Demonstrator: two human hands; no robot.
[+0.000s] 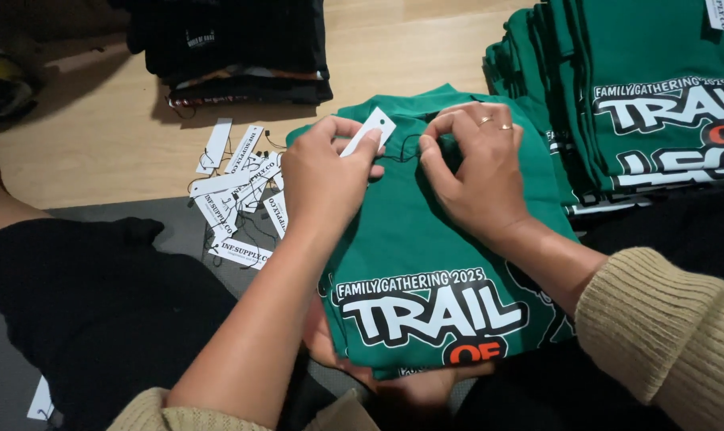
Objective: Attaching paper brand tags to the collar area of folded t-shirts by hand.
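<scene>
Green shirt's collar worked by both hands, tag pinched in the left

Green shirt (426, 231) lies folded on the person's lap, its printed front toward the body and its collar end pointing away toward the wooden surface (98, 136), so the long axis runs from lap to surface. A white paper tag (370, 129) is pinched between the thumb and forefinger of the left hand (322, 179); those fingers (360, 144) are closed together on the tag's lower end, and the tag slants up and to the right above the collar. A thin dark string (398, 152) runs from the tag toward the right hand (473, 168), whose fingertips (435, 148) are bunched together on the fabric at the neckline, pressing or pinching it; whether they also hold the string I cannot tell. Both hands sit at the far end of the shirt, close together, the tag between them; the right is the nearer to the collar seam itself. Two rings show on the right hand.

Outward from there: a loose scatter of white tags (238, 199) with dark strings lies just left of the left hand, partly on the wood and partly on a grey mat. A stack of green shirts (641, 104) rises to the right, touching or nearly touching the lap shirt. A pile of dark clothing (234, 48) sits well apart at the far side
</scene>
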